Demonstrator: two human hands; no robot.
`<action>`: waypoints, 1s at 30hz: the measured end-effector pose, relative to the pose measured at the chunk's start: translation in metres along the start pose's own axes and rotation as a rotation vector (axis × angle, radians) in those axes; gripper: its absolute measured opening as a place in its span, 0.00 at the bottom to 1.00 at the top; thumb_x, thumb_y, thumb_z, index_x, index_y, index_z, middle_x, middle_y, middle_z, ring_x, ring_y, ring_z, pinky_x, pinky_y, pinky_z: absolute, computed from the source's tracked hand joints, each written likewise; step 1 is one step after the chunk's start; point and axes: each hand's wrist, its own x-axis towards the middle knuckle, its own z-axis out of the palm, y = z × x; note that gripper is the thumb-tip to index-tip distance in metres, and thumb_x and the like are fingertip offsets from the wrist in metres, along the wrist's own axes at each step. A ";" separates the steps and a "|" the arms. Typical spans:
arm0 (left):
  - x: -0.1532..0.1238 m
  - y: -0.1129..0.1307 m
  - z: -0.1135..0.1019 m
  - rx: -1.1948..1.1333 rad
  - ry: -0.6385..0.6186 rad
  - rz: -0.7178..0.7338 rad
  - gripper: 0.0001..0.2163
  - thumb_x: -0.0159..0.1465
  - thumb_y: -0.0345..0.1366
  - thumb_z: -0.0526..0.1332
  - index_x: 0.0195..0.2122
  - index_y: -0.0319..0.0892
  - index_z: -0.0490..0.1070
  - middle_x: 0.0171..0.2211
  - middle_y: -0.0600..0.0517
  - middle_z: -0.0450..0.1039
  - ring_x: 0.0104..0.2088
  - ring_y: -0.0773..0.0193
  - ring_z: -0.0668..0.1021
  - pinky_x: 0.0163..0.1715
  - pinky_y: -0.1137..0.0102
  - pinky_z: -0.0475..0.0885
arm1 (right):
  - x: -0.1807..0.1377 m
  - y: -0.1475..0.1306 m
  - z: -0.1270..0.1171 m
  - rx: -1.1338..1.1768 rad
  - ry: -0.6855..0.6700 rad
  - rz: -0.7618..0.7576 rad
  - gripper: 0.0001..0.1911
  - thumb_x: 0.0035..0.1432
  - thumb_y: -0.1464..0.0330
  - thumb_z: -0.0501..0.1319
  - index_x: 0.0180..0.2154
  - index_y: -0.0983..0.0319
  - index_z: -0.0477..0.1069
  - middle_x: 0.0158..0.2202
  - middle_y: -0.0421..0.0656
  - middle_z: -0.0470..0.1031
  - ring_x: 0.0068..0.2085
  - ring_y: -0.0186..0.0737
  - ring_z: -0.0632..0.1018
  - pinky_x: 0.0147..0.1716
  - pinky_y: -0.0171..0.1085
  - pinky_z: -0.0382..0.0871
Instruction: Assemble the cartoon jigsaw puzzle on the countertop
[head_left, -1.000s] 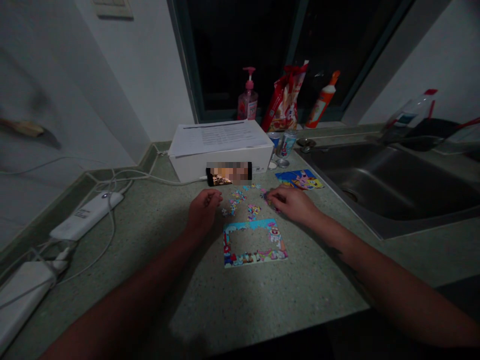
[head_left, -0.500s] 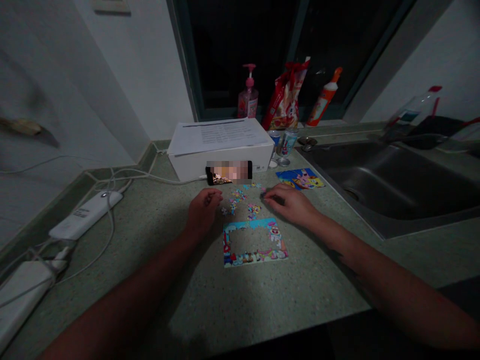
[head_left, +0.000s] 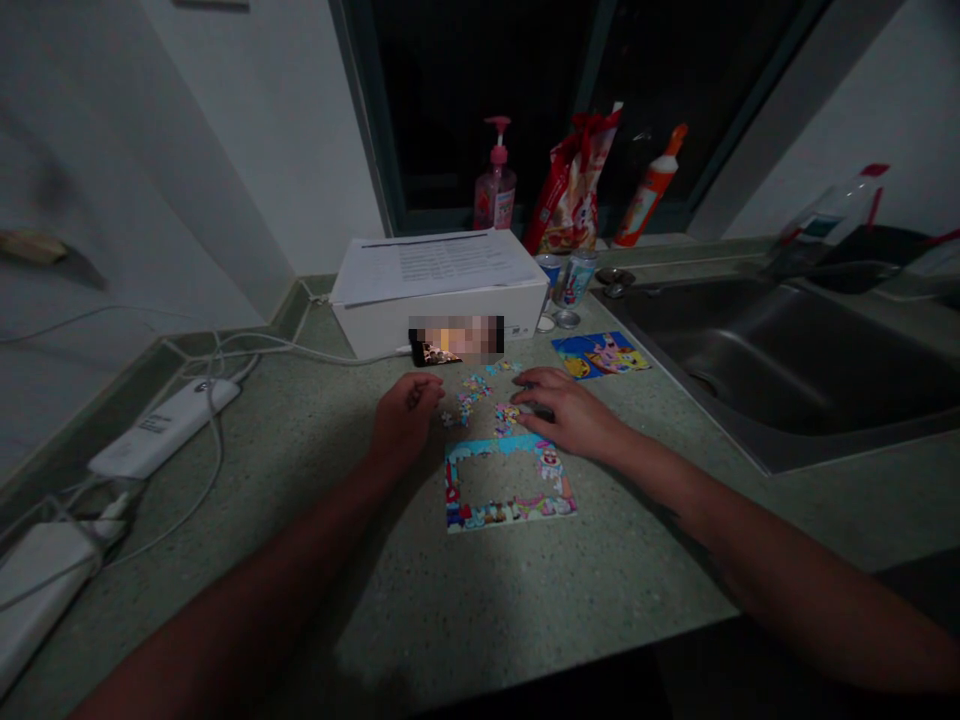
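Observation:
A jigsaw puzzle border (head_left: 512, 513) lies joined on the counter, its middle showing bare countertop. Just beyond it, loose puzzle pieces (head_left: 474, 386) are scattered in small clumps. My left hand (head_left: 407, 415) rests left of these pieces with its fingers curled in; whether anything is pinched there is hidden. On the other side, my right hand (head_left: 571, 412) has thumb and fingers spread, their tips beside a clump of pieces (head_left: 505, 415). A blue picture card (head_left: 602, 354) with cartoon figures lies beyond the right hand.
A phone (head_left: 436, 347) leans against a white box (head_left: 442, 285) topped with printed paper. Cans (head_left: 576, 278) stand beside the box, near a steel sink (head_left: 795, 370). On the left lie a white power strip (head_left: 165, 425) and cables. A pump bottle (head_left: 494, 190) stands by the window.
My right hand's fingers have opened from a near pinch, and its thumb has come closer to the clump of pieces. My left hand stays put. The view has tilted slightly.

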 end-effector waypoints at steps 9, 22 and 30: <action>-0.001 0.003 -0.002 0.037 -0.009 0.010 0.08 0.65 0.40 0.59 0.36 0.44 0.75 0.34 0.50 0.82 0.36 0.58 0.82 0.40 0.64 0.75 | 0.000 0.000 0.003 -0.017 -0.008 0.031 0.08 0.68 0.69 0.64 0.46 0.59 0.80 0.57 0.52 0.75 0.61 0.52 0.75 0.62 0.54 0.70; -0.001 -0.001 0.000 0.007 -0.010 -0.010 0.09 0.64 0.43 0.60 0.37 0.44 0.76 0.34 0.50 0.82 0.36 0.58 0.82 0.40 0.64 0.75 | 0.001 0.001 0.004 -0.003 0.008 0.020 0.07 0.68 0.69 0.63 0.46 0.59 0.79 0.56 0.53 0.76 0.61 0.53 0.75 0.61 0.56 0.70; -0.001 0.002 -0.001 0.027 -0.001 -0.003 0.08 0.64 0.41 0.60 0.37 0.45 0.76 0.34 0.51 0.82 0.35 0.59 0.82 0.39 0.66 0.75 | 0.001 0.001 0.003 0.003 0.016 0.014 0.08 0.67 0.70 0.63 0.46 0.57 0.80 0.56 0.51 0.76 0.60 0.52 0.75 0.60 0.56 0.71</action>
